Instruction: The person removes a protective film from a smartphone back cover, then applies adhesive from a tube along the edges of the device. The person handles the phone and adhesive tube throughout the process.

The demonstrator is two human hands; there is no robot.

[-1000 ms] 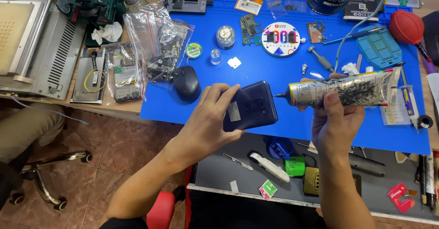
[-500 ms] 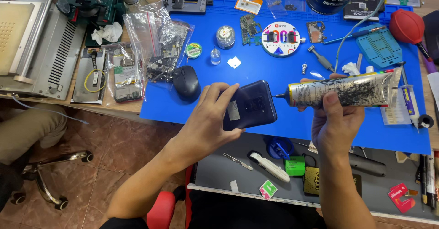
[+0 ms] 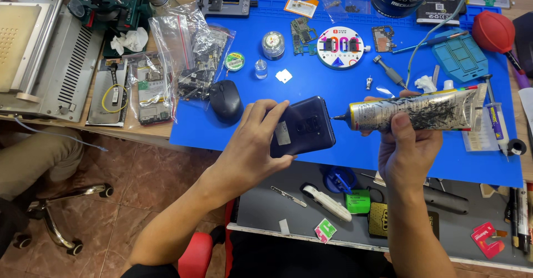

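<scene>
My left hand [image 3: 255,142] holds a dark blue smartphone [image 3: 302,125] with its back up, over the front edge of a blue work mat [image 3: 355,84]. My right hand [image 3: 408,147] grips a crinkled silver glue tube [image 3: 416,111] lying sideways. The tube's thin black nozzle [image 3: 337,118] points left and touches the phone's right edge. A pale sticker shows on the phone's back, next to my left thumb.
A black mouse [image 3: 225,100], bags of parts [image 3: 189,61], a round white dish [image 3: 340,47], a teal tray [image 3: 459,56] and a red air blower [image 3: 493,31] lie on the bench. A beige machine [image 3: 39,50] stands left. An open drawer [image 3: 361,217] holds small tools. A chair base [image 3: 55,222] stands on the floor at left.
</scene>
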